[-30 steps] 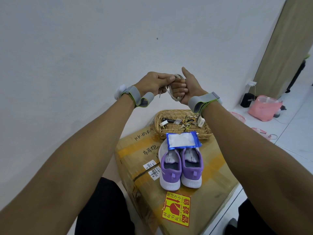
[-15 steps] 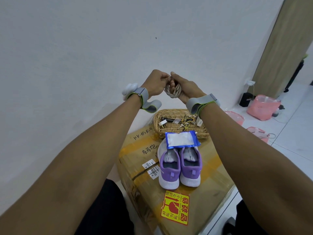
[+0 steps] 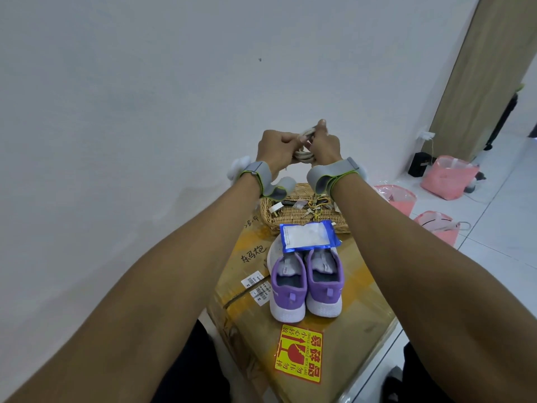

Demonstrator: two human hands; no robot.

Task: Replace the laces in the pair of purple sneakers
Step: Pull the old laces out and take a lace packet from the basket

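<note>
A pair of purple sneakers (image 3: 306, 286) with white soles stands heels toward me on a cardboard box (image 3: 343, 338). No laces show in them. A blue-edged flat packet (image 3: 308, 236) lies across their toes. Out in front, at arm's length above the box, my left hand (image 3: 276, 148) and my right hand (image 3: 324, 144) both grip a small coiled bundle of whitish laces (image 3: 303, 155) between them. Fingers hide most of the bundle. Both wrists wear grey straps.
A wicker basket (image 3: 279, 216) with small items sits on the box behind the sneakers, against the white wall. Pink bags (image 3: 449, 177) and a black device stand on the tiled floor at the right, beside a wooden panel (image 3: 488, 71).
Both hands have dropped lower with the lace bundle and shifted their grip on it, the right thumb no longer sticking up. The sneakers and packet stay put.
</note>
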